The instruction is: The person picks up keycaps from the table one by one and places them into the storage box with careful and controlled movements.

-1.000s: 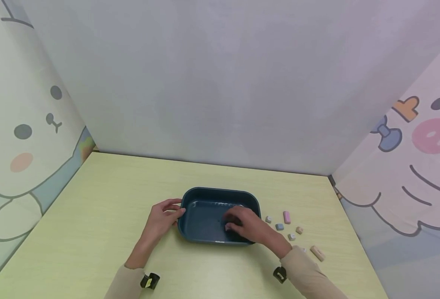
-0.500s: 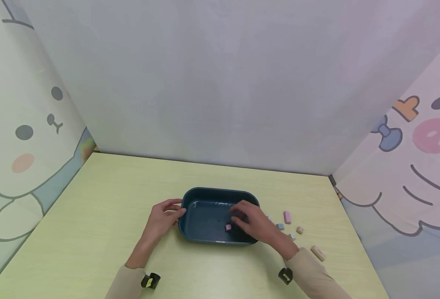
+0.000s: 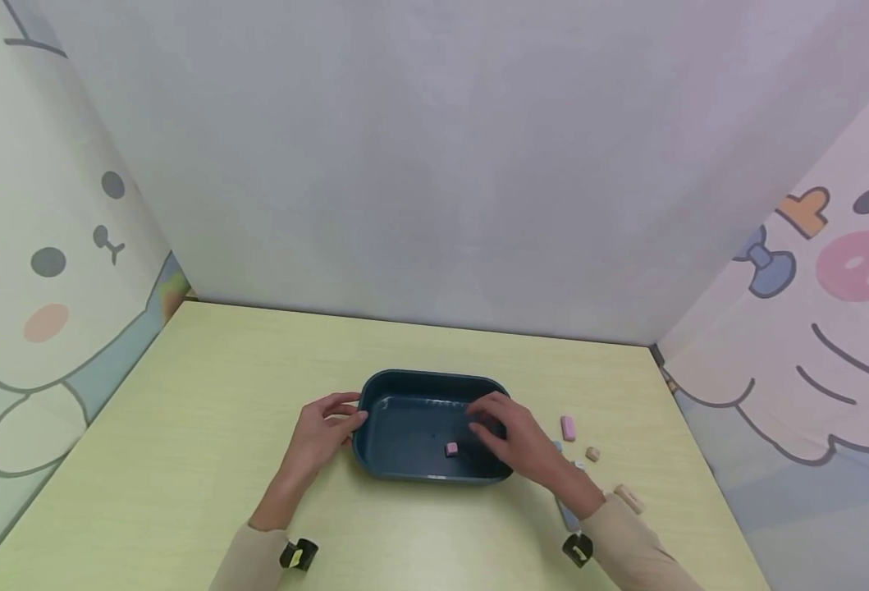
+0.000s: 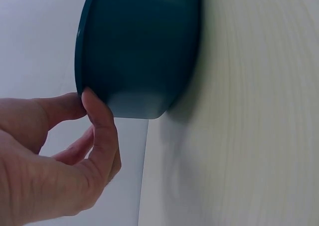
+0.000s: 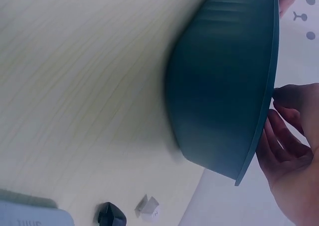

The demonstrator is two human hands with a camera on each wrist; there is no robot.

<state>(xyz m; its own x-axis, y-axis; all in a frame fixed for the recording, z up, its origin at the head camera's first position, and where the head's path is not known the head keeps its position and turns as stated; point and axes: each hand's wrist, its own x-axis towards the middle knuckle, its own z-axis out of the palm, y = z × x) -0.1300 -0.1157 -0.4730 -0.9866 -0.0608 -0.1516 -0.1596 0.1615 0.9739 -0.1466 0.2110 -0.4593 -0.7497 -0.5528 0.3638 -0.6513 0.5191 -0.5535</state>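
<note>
A dark blue rectangular tub (image 3: 434, 478) stands on the table. My left hand (image 3: 318, 435) pinches its left rim between thumb and fingers; the left wrist view shows this grip up close. Inside, on the floor of the tub, sits a small pink keycap (image 3: 452, 450). My right hand (image 3: 511, 435) hovers over the tub's right part with fingers loosely bent and apart, nothing visible between them. From the right wrist, the tub's outer wall (image 5: 219, 86) hides part of those fingers.
Right of the tub lie several loose keycaps: a pink one (image 3: 568, 428), a small tan one (image 3: 592, 453), a long beige one (image 3: 629, 498) and a long blue one (image 3: 569, 515) partly under the right forearm. A white keycap (image 5: 148, 207) shows from the right wrist.
My right hand has let go of the pink keycap, which now lies in the tub, and has drawn back up and to the right. The left hand has stayed on the rim.
</note>
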